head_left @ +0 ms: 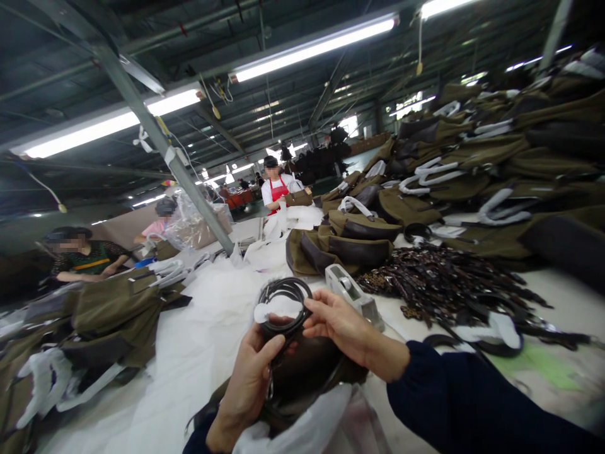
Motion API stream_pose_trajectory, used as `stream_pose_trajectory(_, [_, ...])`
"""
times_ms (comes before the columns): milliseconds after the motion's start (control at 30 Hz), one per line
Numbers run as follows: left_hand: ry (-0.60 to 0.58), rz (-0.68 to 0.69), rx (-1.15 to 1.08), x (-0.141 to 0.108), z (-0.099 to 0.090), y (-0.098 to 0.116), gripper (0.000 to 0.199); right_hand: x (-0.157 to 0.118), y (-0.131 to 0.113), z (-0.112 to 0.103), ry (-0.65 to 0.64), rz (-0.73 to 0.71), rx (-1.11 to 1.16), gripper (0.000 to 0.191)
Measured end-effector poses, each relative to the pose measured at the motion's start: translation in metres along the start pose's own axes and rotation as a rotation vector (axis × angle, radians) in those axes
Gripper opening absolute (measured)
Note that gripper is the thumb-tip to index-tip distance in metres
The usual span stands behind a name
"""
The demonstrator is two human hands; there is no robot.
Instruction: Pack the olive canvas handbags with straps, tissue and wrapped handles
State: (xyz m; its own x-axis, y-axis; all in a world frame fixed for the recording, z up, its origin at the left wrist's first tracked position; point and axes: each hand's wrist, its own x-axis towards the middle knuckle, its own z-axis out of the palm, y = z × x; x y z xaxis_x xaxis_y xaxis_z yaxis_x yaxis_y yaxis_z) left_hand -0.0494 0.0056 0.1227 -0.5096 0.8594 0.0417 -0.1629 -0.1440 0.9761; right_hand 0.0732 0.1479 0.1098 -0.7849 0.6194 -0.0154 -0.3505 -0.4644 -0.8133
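- My left hand, at lower centre of the frame, is closed around the bottom of a coiled dark strap, which I'm holding up just above it.
- My right hand is half open, with its fingers against the coil's right side. I can't tell whether it is gripping.
- A white paper insert sits inside the coil. The loops look springy, so a slack grip could let them uncoil and the paper drop out.
- A metal clip dangles below my left hand and could snag on the dark bag beneath my hands.
- A tape dispenser stands just past my right hand on the bench, where a wide swing might knock it.
- To the right lies a tangled heap of studded straps. Beyond it are stacked olive canvas bags.
- At upper centre, a co-worker in a red apron handles a bag.
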Motion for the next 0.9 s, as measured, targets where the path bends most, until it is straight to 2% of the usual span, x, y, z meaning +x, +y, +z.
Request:
stream_pose_trajectory(167, [0.071,0.008,-0.003,0.003,-0.002,-0.004,0.035,-0.002,0.000,-0.002,-0.037,0.047,-0.027,0.038])
stream_pose_trajectory(267, [0.040,0.013,-0.032,0.003,-0.003,-0.005,0.032,-0.001,-0.001,-0.002,-0.106,0.086,-0.006,0.041])
stream_pose_trajectory(467, [-0.052,-0.033,-0.121,-0.005,-0.005,0.001,0.029,0.002,-0.006,-0.002,-0.163,0.035,0.041,0.041])
stream_pose_trajectory(600, [-0.130,-0.036,-0.043,-0.007,-0.015,0.017,0.037,0.003,-0.010,-0.001,-0.232,0.025,-0.044,0.039])
stream_pose_trajectory(767, [-0.040,-0.066,0.110,-0.003,-0.019,0.031,0.037,0.003,-0.015,0.003,-0.221,-0.025,-0.147,0.042])
stream_pose_trajectory(900, [-0.030,0.010,0.174,-0.005,-0.011,0.031,0.028,0.001,-0.021,0.006,-0.248,-0.090,-0.289,0.039])
